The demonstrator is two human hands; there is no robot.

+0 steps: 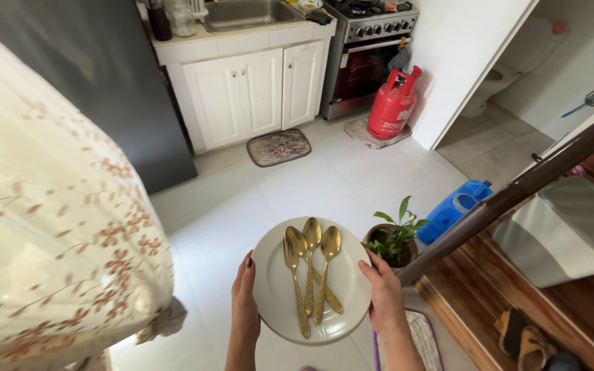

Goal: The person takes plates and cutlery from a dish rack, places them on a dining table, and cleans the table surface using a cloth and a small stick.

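Plate of gold cutlery carried over a white tile kitchen floor

Biggest thing in shot is the flowered curtain down the left, then the white sink cabinet and stove at the far end, with a red gas cylinder beside the stove. Closer in there's a potted plant on the floor just right of the plate. The round white plate is held level between both hands, left hand curled on its left rim, right hand on the right rim, fingers wrapped under the edge. On it lie the gold spoons, long axes running roughly toward the cabinets, bowls at the far end and handles pointing back at the person, crossing a bit near the handles.
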